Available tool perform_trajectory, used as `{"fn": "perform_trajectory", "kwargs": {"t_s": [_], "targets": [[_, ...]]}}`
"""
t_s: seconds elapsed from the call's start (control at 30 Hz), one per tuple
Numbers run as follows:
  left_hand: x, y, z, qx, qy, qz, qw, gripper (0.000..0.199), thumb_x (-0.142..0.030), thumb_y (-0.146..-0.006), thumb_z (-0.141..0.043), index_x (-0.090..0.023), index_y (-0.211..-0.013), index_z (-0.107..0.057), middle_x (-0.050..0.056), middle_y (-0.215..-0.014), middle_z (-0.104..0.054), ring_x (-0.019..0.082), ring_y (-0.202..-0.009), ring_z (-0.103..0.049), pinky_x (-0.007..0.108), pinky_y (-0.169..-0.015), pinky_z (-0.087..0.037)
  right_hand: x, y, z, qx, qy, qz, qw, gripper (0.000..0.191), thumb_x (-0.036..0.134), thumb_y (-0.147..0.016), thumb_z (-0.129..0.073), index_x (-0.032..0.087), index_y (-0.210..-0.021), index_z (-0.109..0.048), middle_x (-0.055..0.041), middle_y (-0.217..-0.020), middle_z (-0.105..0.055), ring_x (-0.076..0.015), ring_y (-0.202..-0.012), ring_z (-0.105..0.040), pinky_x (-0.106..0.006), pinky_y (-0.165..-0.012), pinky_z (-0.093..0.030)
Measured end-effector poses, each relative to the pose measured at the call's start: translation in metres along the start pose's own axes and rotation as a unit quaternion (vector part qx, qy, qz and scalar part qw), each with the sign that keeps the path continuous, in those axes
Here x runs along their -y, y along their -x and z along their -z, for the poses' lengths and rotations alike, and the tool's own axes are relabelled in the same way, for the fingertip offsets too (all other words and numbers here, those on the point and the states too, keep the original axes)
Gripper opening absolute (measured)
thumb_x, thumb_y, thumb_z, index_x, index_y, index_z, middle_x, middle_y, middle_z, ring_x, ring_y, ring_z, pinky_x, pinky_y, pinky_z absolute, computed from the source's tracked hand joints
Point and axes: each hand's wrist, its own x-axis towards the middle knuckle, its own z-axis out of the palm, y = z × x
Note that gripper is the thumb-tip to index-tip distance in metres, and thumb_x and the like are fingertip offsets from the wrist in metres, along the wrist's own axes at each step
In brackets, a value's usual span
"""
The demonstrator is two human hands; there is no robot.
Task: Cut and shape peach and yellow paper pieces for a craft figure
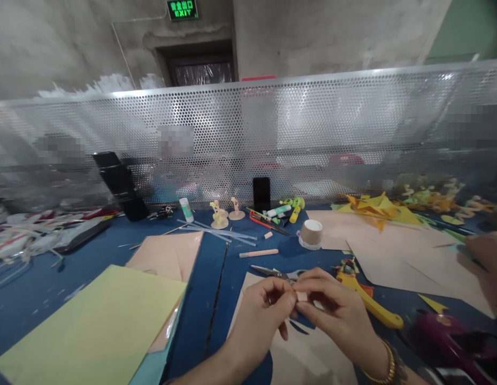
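The left hand point(266, 307) had its thumb and forefinger pinched at one edge of a small pale-pink piece point(301, 296), and the right hand point(339, 313) held the other side in a narrow grip between thumb and fingers. The piece was held above the desk point(204, 289), toward its near edge, over a cut pink sheet point(312, 363). Scissors point(268, 271) lay just beyond, partly hidden by the hands; a yellow-handled tool point(379, 309) lay beside the right hand. Farther toward the desk's far edge lay a peach marker point(259, 253). A dark phone point(261, 193) stood upright at that edge, and a pale-yellow sheet point(91, 321) lay toward the near left corner.
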Motion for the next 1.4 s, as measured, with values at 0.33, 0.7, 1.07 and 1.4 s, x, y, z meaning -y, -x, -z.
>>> {"fn": "perform_trajectory", "kwargs": {"t_s": [0.33, 0.7, 1.07, 1.4], "targets": [[0.0031, -0.0019, 0.0014, -0.005, 0.104, -0.003, 0.995, 0.034, -0.036, -0.072, -0.076, -0.017, -0.098, -0.066, 0.001, -0.075, -0.060, 0.014, -0.064, -0.056, 0.017, -0.038, -0.048, 0.0040, -0.0021, -0.0014, -0.025, 0.003, -0.020, 0.999, 0.015, 0.015, -0.081, -0.066, 0.025, -0.092, -0.064, 0.0003, -0.081, -0.065, -0.0107, -0.063, -0.063, -0.019, -0.057, -0.055], [0.0041, 0.0006, 0.0006, -0.040, 0.054, -0.034, 0.997, 0.021, -0.032, -0.072, -0.077, -0.017, -0.087, -0.077, 0.003, -0.070, -0.064, 0.012, -0.062, -0.052, 0.016, -0.043, -0.047, 0.0067, -0.0011, -0.0016, -0.041, -0.025, -0.042, 0.998, 0.019, 0.015, -0.080, -0.067, 0.025, -0.096, -0.067, -0.0001, -0.078, -0.070, -0.0128, -0.065, -0.068, -0.020, -0.060, -0.058], [0.0082, -0.0030, 0.0035, -0.037, 0.074, -0.047, 0.995, 0.028, -0.029, -0.070, -0.079, -0.019, -0.095, -0.074, 0.002, -0.073, -0.064, 0.013, -0.063, -0.059, 0.019, -0.047, -0.051, 0.0014, -0.0015, -0.0016, -0.041, -0.078, -0.117, 0.989, 0.011, 0.028, -0.082, -0.069, 0.023, -0.090, -0.074, -0.0025, -0.079, -0.070, -0.0130, -0.063, -0.066, -0.020, -0.056, -0.055], [0.0060, -0.0004, 0.0046, -0.041, -0.002, -0.107, 0.993, 0.015, -0.024, -0.072, -0.077, -0.021, -0.087, -0.077, 0.001, -0.074, -0.063, 0.011, -0.060, -0.058, 0.019, -0.051, -0.050, 0.0011, -0.0004, -0.0059, -0.058, -0.192, -0.169, 0.965, 0.010, 0.028, -0.077, -0.074, 0.021, -0.084, -0.072, -0.0004, -0.067, -0.070, -0.0123, -0.053, -0.066, -0.020, -0.050, -0.055]]}}
